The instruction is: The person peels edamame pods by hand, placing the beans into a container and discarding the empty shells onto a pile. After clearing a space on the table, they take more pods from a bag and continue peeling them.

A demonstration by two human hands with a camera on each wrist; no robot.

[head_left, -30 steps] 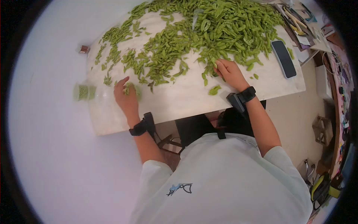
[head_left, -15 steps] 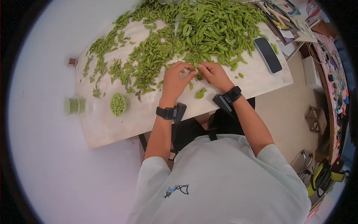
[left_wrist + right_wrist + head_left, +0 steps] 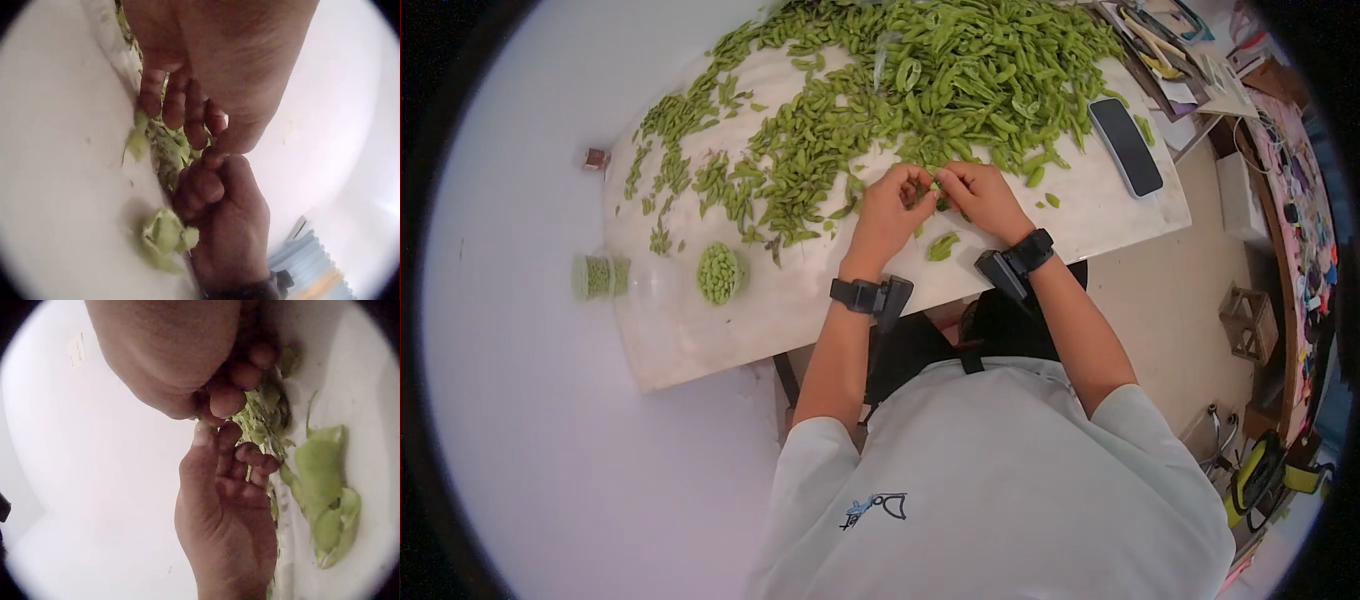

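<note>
Both hands meet over the near edge of a large pile of green bean pods (image 3: 960, 80) on the pale table. Thumb and fingertips of my left hand (image 3: 885, 220) and right hand (image 3: 988, 205) pinch a small green pod (image 3: 935, 187) between them, mostly hidden by the fingers. In the right wrist view the left thumb (image 3: 199, 450) stands right against the right hand's fingertips. A few opened pods (image 3: 942, 246) lie just below the hands; in the left wrist view an opened pod (image 3: 164, 240) shows up close beside the right hand.
To the left stands a clear cup (image 3: 719, 273) full of shelled beans. Another clear container (image 3: 600, 277) with green beans appears at the far left edge. A phone (image 3: 1126, 147) lies at the right, near papers and tools (image 3: 1155, 50). Loose pods (image 3: 670, 180) spread over the left side.
My left hand has moved from the cup at the left to the right hand, uncovering the cup, and the two now work together at the pod. The right hand stays near the pile's edge.
</note>
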